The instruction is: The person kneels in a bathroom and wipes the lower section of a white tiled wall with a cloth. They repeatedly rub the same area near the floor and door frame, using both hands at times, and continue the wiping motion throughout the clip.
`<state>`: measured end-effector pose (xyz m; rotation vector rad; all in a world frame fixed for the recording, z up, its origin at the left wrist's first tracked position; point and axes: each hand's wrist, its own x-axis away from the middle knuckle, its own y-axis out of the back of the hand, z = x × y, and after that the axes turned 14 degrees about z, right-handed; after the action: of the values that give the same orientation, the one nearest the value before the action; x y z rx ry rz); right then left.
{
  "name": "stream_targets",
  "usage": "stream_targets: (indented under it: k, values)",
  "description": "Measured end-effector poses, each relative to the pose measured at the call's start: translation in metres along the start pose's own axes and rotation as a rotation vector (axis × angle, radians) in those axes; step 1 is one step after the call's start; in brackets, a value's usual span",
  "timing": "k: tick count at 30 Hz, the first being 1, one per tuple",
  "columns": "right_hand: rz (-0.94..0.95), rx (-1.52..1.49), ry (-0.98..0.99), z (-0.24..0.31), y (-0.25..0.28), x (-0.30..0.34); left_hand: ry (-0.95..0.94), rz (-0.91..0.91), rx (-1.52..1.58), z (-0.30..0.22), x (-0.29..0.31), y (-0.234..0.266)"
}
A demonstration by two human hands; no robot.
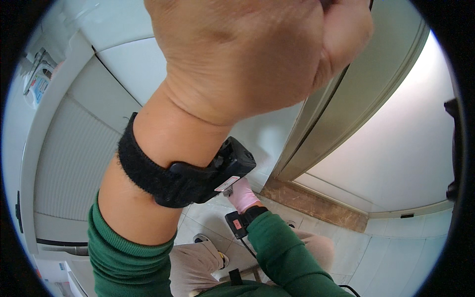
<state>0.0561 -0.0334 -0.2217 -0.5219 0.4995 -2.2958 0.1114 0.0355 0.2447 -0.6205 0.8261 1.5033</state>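
1. Left hand (257, 54): fingers curled into a fist, close to the lens; what they grip is cut off at the top edge.
2. Right hand (243, 194): pink glove, low by the floor; fingers hidden, state cannot be told.
3. Door frame (341, 104): beige, just beside the left fist; judged rigid, heavy and smooth; its long edge offers the firmest hold.
4. Wrist units: black; left unit (225, 171) bears a small red-and-white label; right unit (236, 223) a red one.
5. Packages (39, 81): blue-and-white, far upper left.
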Motion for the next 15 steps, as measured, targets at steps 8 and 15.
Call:
stream_targets:
  k: [8,15]
  values:
    - [-0.364,-0.644,-0.233,0.027,0.054,0.044,0.005,-0.007,0.010,0.000,-0.001,-0.001]
    - [-0.057,-0.432,-0.279,0.087,-0.041,0.026,0.006,-0.001,0.012,0.000,-0.003,-0.002]
